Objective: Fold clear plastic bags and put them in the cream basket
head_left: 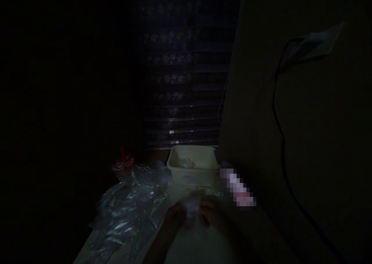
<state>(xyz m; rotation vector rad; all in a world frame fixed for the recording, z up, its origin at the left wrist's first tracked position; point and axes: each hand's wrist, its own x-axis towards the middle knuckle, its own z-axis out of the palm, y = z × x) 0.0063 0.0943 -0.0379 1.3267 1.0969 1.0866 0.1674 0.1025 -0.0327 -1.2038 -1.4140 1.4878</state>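
Observation:
In the dim light my left hand (176, 214) and my right hand (211, 212) face each other low in the middle of the view. Between them is a pale, see-through plastic bag (192, 205), blurred by motion. The fingers of both hands are closed on its two sides. Just beyond the hands stands a cream plastic bin (195, 175) with dark handles. Inside it lies a small crumpled clear plastic piece (186, 163). To the left of my hands spreads a heap of clear plastic bags (130, 202).
A cup with a red lid and straw (123, 164) stands behind the heap. Right of the bin is a bright pixelated patch (238, 188). The white table (200, 242) meets a wall on the right, where a black cable (281, 140) hangs from an outlet. Blinds (180, 78) cover the window behind.

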